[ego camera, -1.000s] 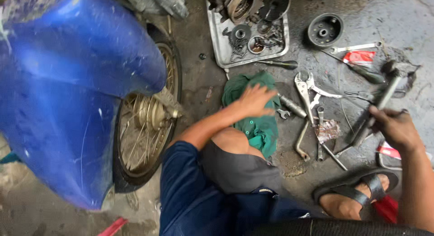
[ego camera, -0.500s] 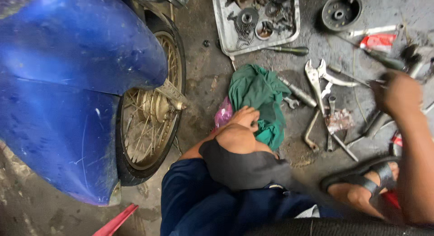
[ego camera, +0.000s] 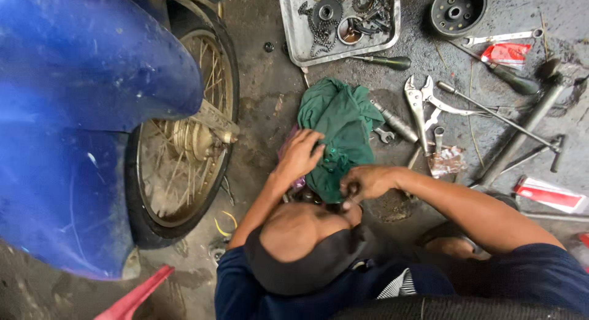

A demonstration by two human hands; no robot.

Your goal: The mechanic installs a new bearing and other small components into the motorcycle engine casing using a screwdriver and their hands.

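Note:
My left hand (ego camera: 300, 153) lies on the near left edge of a crumpled green rag (ego camera: 340, 118) on the oily floor, its fingers curled into the cloth. My right hand (ego camera: 368, 182) is at the rag's near edge, just above my bent knee (ego camera: 294, 234). Its fingers are closed on a small dark part (ego camera: 346, 191) that is mostly hidden. A bit of pink plastic (ego camera: 288, 145) pokes out from under the rag by my left hand.
A blue motorcycle fender (ego camera: 80, 81) and spoked wheel (ego camera: 184, 142) fill the left. A metal tray (ego camera: 294, 38) of gears and chain sits at the top. Pliers (ego camera: 417, 105), wrenches, a screwdriver (ego camera: 389, 62), a long bar (ego camera: 521, 136), a round hub (ego camera: 457, 10) and red packets (ego camera: 506, 52) lie on the right.
My right hand has come back from the tools on the right to the rag's near edge. My left hand slid from the middle of the rag to its left edge.

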